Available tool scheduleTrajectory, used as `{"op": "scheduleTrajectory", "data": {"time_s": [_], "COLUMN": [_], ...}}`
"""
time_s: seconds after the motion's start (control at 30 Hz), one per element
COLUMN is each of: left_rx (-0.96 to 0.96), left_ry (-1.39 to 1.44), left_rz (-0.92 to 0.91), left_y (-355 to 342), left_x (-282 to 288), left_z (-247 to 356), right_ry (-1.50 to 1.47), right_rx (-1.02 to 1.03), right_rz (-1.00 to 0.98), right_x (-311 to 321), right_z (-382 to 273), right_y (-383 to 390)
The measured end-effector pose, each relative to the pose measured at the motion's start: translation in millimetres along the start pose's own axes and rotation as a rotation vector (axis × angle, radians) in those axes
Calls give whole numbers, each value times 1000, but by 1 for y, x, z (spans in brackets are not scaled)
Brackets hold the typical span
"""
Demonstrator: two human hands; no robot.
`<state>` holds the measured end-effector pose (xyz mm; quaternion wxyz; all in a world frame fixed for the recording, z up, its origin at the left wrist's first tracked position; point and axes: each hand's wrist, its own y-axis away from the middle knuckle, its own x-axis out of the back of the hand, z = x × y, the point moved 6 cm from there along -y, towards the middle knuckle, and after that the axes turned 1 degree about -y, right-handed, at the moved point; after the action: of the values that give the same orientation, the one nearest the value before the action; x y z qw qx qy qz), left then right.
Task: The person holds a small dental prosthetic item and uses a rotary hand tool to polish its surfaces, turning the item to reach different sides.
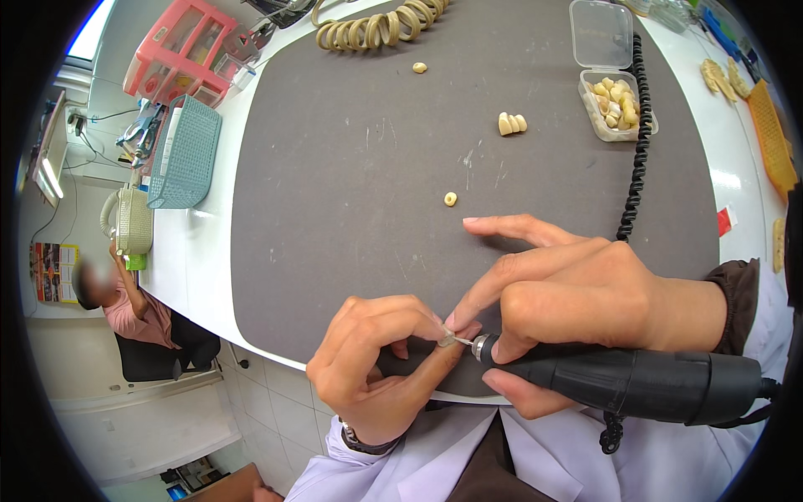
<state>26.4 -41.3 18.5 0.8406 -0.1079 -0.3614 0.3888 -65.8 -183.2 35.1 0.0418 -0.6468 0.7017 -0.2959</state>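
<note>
Black rotary tool point(644, 383) in its grip, the right hand point(577, 297) held the bit point(463, 341) to a pale piece point(446, 337) pinched by the curled left hand point(368, 364). That piece seemed partway worked; whether the tooth-shaped pieces point(512, 125) on the grey mat point(335, 167) were finished, I couldn't tell.

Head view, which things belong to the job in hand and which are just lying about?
Belong to the job, apparently:
- black rotary tool, in the right grip
- small pale piece, in the left grip

Probably just lying about:
- joined tooth-shaped pieces
- teal basket
- pink drawer unit
</note>
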Motion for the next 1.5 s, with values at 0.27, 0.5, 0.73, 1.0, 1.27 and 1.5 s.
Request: {"op": "scheduleTrajectory", "data": {"time_s": [0.27,0.5,0.73,1.0,1.27,1.5], "left_rx": [-5,-35,-29,-33,-33,-40], "left_ry": [-7,-10,-18,-20,-10,-9], "left_rz": [-19,-43,-50,-56,-43,-37], "left_y": [-1,-3,-3,-3,-3,-4], "left_x": [0,2,2,2,1,1], "left_z": [-1,3,1,2,0,0], "right_ry": [15,20,9,-13,-14,-19], "right_rx": [5,1,-16,-4,-7,-14], "right_rz": [-6,-11,4,32,11,20], "right_x": [-1,0,0,1,1,1], "right_z": [1,-2,0,0,1,0], "right_y": [-2,-2,-2,-1,-1,-1]}}
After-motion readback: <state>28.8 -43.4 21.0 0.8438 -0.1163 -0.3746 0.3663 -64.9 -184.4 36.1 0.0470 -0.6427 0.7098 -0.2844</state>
